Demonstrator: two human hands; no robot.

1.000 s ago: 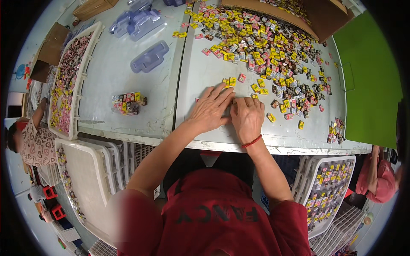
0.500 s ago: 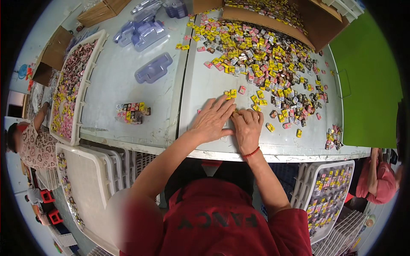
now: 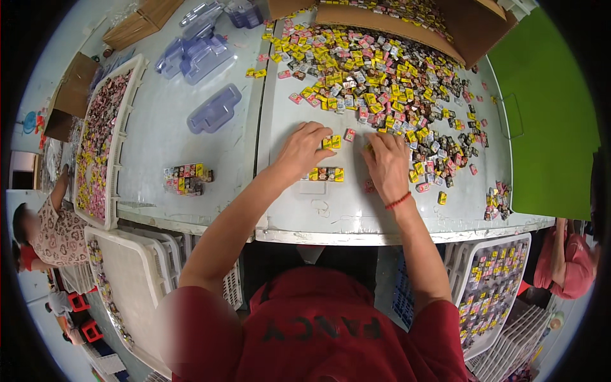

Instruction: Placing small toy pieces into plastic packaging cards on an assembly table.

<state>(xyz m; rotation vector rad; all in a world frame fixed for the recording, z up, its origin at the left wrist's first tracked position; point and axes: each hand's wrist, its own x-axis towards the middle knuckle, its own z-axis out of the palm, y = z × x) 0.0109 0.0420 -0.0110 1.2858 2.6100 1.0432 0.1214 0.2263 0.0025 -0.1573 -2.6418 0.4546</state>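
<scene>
My left hand (image 3: 304, 148) curls its thumb and fingers around two small yellow boxes (image 3: 331, 142) on the white table. Just below them, a short row of little boxes (image 3: 326, 174), yellow, dark and pink, sits at a clear plastic tray (image 3: 312, 188). My right hand (image 3: 388, 159) is bent with fingertips together at the table; a bit of yellow shows at them, but its shape is hidden. Between my hands lies a single pink box (image 3: 349, 135). Beside my right palm is another pink piece (image 3: 369, 186).
A large spread of loose little boxes (image 3: 394, 83) reaches back to an open cardboard carton (image 3: 382, 20). On the left table stand a packed block of boxes (image 3: 186, 178), clear plastic trays (image 3: 214, 109) and a full white crate (image 3: 130, 121). Other people (image 3: 563, 261) work at both sides.
My hands have moved apart, the left slightly left and up, the right to the right and up. The row of boxes beneath them has come into view.
</scene>
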